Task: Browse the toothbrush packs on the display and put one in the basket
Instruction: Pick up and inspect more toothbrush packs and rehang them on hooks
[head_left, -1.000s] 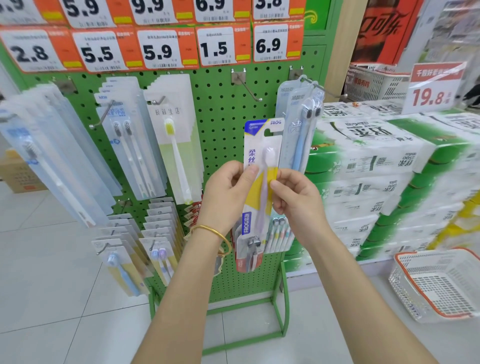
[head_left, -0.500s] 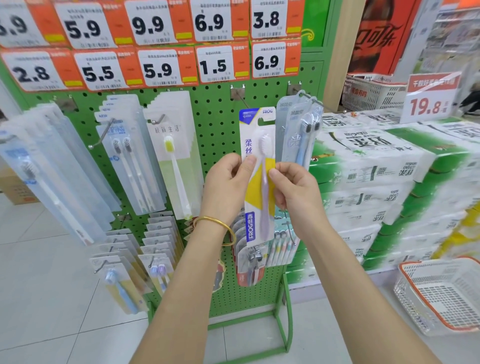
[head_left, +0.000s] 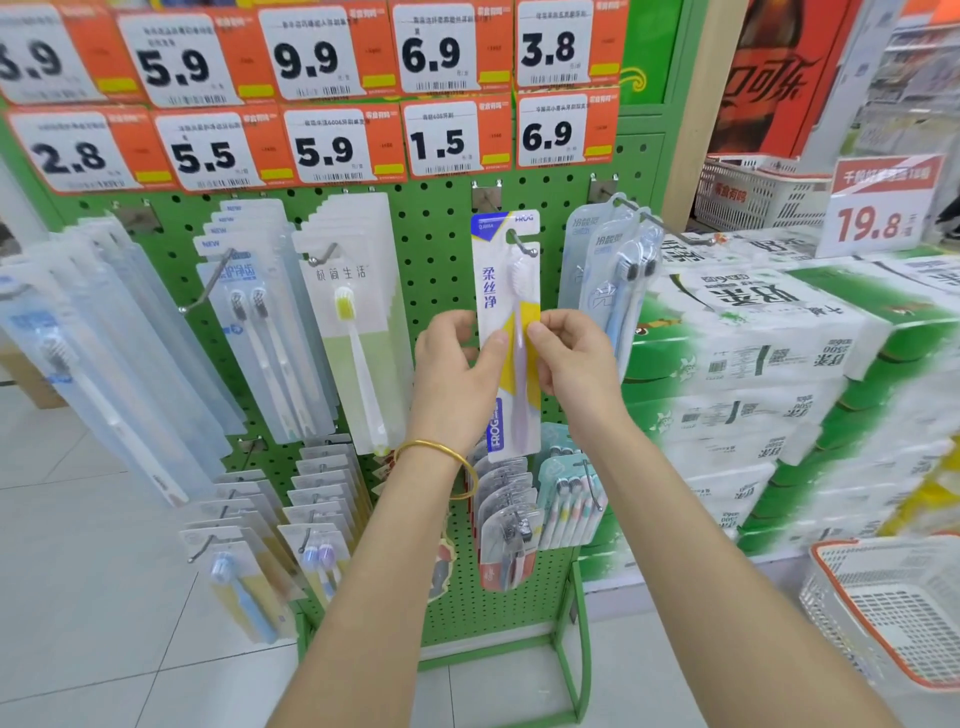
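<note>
One pack (head_left: 506, 270) hangs mid-frame, its top hole on a hook (head_left: 523, 246). The left hand (head_left: 457, 374) and right hand (head_left: 571, 364) pinch its side edges. Other packs (head_left: 608, 291) hang near on both sides. The basket (head_left: 831, 603) sits lower right.

Toothbrush pack (head_left: 506, 338) at centre before pegboard display (head_left: 441, 234), left hand (head_left: 457, 374) at its 9 o'clock edge, right hand (head_left: 571, 358) at 3 o'clock edge, price tags (head_left: 311, 93) at 12 o'clock, basket (head_left: 841, 608) on floor at 4 o'clock
</note>
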